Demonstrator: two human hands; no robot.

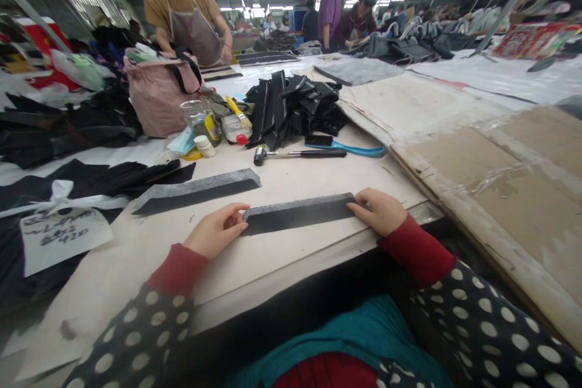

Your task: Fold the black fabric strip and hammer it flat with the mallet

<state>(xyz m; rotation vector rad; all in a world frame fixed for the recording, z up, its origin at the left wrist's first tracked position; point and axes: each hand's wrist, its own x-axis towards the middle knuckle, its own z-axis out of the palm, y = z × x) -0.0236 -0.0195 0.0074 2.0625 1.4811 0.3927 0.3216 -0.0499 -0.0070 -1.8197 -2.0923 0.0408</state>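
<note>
A black strip (300,213) with a grey band along its far edge lies crosswise on the pale board in front of me. My left hand (219,227) pinches its left end between thumb and fingers. At the right end, my right hand (378,209) grips the corner, thumb on top. A second black and grey strip (200,190) lies flat beyond my left hand, apart from it. Farther back rest a hammer (300,155) with a black handle and a blue-handled brush (350,147).
Behind the tools stands a heap of black pieces (300,103). A glass jar (200,121), a yellow brush (238,112) and a pink bag (157,94) are at back left. Tagged black material (109,185) lies left, cardboard sheets (500,151) right. A person in an apron (195,24) stands across the table.
</note>
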